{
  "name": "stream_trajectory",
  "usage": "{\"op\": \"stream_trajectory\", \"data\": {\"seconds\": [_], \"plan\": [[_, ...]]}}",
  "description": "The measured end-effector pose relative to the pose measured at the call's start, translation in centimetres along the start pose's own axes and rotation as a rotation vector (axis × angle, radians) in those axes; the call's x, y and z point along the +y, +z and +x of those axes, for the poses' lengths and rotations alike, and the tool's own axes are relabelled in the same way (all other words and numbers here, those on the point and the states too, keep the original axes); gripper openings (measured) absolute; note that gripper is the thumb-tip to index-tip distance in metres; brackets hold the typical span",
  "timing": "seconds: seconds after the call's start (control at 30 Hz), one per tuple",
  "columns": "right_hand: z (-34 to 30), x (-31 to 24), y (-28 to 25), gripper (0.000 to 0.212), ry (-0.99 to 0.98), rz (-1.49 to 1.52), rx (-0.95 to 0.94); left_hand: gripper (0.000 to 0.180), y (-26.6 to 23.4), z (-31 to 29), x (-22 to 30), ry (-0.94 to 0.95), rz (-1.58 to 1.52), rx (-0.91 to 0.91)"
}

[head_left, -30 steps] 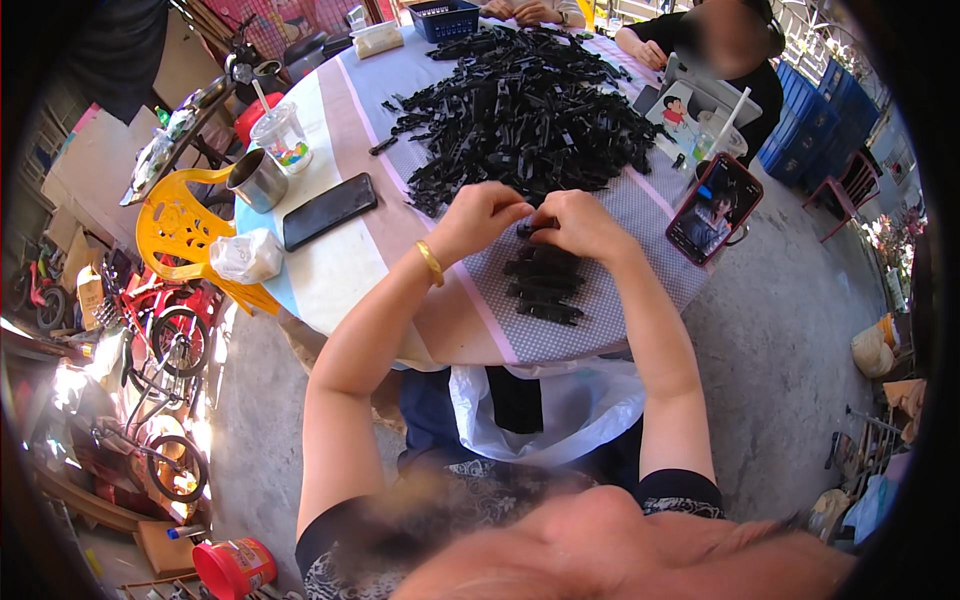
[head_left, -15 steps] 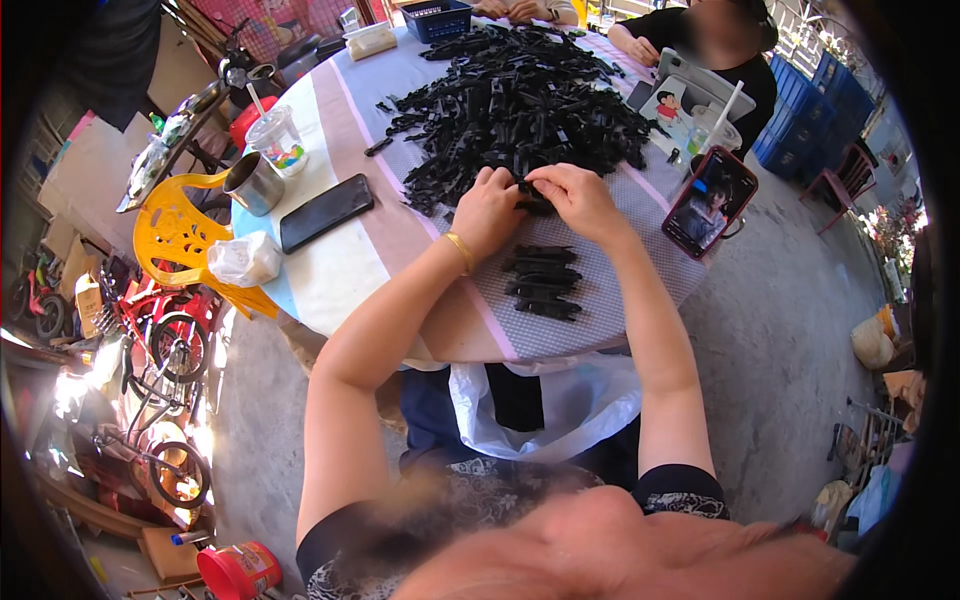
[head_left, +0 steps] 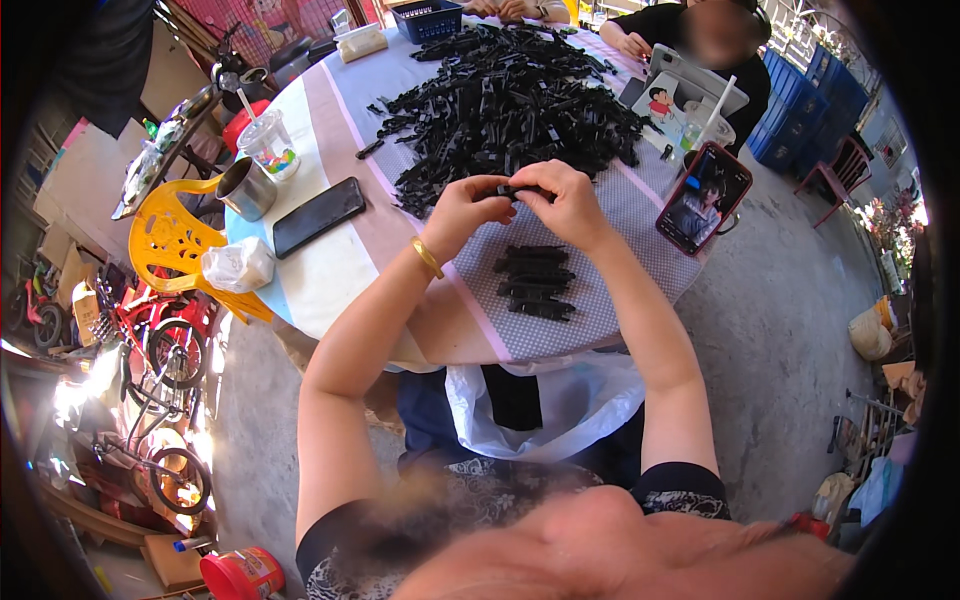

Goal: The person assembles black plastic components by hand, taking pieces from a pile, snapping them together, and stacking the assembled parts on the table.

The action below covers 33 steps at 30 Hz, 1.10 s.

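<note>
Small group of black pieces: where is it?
Head view, right of centre: the small group lies on the tablecloth between the large pile and near edge.

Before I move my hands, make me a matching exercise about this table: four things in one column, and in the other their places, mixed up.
Things
1. Metal cup
2. Small group of black pieces
3. Blue basket
4. Phone with a lit screen

Places
A. Far side of the table, next to the big black heap
B. Near the table's right edge
C. Near the table's left edge
D. Between the hands, left hand and right hand, and the table's near edge

Pairs: 1-C, 2-D, 3-A, 4-B
</note>
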State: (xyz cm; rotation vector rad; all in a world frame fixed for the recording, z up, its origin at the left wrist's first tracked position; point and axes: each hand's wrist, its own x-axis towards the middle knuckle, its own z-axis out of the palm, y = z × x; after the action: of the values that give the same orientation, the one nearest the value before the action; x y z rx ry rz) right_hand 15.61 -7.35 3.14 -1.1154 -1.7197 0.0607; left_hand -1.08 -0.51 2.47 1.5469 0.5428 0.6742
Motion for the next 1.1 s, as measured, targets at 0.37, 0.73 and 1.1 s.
{"op": "stream_trajectory", "data": {"seconds": [0.37, 0.73, 1.1], "plan": [[0.0, -0.1, 0.0, 0.029, -0.033, -0.073, -0.039, 0.036, -0.6, 0.3, -0.6, 0.039, -0.181, 0.015], [-0.2, 0.5, -0.5, 0.038, 0.199, 0.045, -0.15, 0.033, -0.1, -0.2, 0.8, 0.299, 0.518, 0.208], [-0.2, 0.0, -0.3, 0.034, 0.16, 0.172, -0.121, 0.03, 0.1, -0.6, 1.6, 0.311, 0.49, 0.243]]}}
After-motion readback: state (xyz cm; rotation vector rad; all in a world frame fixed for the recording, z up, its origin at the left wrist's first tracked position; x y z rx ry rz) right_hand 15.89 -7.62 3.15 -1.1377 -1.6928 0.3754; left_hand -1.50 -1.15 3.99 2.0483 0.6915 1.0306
